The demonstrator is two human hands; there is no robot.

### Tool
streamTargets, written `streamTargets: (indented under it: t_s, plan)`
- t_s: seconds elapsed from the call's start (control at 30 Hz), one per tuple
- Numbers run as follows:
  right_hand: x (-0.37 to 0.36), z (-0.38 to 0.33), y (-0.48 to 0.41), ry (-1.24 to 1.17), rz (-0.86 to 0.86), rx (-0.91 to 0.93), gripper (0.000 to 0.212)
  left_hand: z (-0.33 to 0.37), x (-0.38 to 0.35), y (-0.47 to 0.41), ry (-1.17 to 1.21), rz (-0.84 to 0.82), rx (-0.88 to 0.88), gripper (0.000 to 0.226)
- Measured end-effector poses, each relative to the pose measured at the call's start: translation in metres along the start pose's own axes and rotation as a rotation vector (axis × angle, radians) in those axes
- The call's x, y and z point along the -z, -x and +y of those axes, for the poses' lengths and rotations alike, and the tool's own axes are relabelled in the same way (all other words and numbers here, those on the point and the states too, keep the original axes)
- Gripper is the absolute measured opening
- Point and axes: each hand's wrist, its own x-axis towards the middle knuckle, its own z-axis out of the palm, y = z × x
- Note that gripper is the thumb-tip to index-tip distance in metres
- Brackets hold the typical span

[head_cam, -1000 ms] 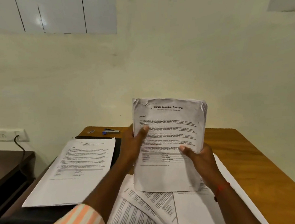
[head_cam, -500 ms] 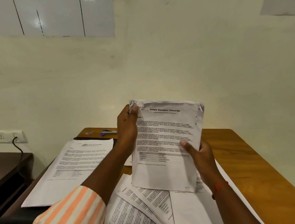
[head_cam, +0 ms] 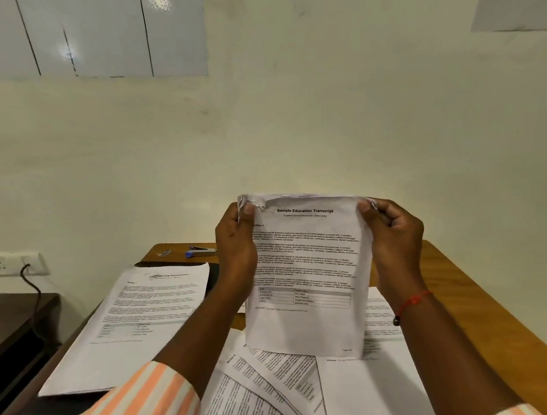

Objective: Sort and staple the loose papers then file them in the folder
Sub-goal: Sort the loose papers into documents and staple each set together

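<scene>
Cream wall (head_cam: 324, 121) behind a wooden table (head_cam: 468, 290) carrying fanned loose papers (head_cam: 279, 387) at the near edge and, to the left, a printed sheet (head_cam: 137, 323) on a black folder (head_cam: 213, 276). Transcript stack (head_cam: 306, 270) held upright above the fan, hiding the table's middle; left hand (head_cam: 235, 243) and right hand (head_cam: 392, 234) each pinch a crumpled top corner. Blue-tipped stapler (head_cam: 202, 250) at the far edge.

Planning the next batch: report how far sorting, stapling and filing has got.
Looks done: one stack lies on the dark folder. In hand: left hand and right hand grip the top corners of the transcript set. Left: fanned loose sheets lie unsorted below it; the stapler sits untouched far back on the desk.
</scene>
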Motion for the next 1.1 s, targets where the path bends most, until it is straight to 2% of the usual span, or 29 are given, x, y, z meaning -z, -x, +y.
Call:
streamTargets:
  t_s: [0.13,0.27,0.4,0.53,0.63,0.77,0.9,1.1]
  plan:
    - [0.0,-0.001,0.0,-0.027,0.036,-0.003,0.006,0.001,0.005,0.007,-0.01,-0.073,0.001,0.029]
    - [0.003,-0.002,0.006,-0.032,-0.005,0.011,0.005,-0.015,0.018,0.027,-0.043,-0.126,0.052,0.023]
    - [0.01,0.002,0.018,0.024,-0.124,0.003,0.02,-0.039,0.025,0.05,-0.053,-0.14,0.137,0.018]
    - [0.03,0.022,0.039,0.063,-0.275,-0.132,0.03,-0.043,0.022,0.056,-0.032,-0.105,0.142,0.021]
    - [0.049,0.046,0.059,0.162,-0.363,-0.215,0.03,-0.047,0.023,0.059,-0.057,-0.098,0.145,0.022]
    - [0.072,0.074,0.08,0.266,-0.468,-0.361,0.044,-0.054,0.028,0.073,-0.085,-0.161,0.191,0.028]
    - [0.084,0.086,0.091,0.37,-0.566,-0.44,0.043,-0.069,0.038,0.086,-0.16,-0.211,0.258,0.024]
    - [0.102,0.093,0.099,0.642,-0.718,-0.426,0.066,-0.085,0.05,0.102,-0.309,-0.243,0.383,0.013]
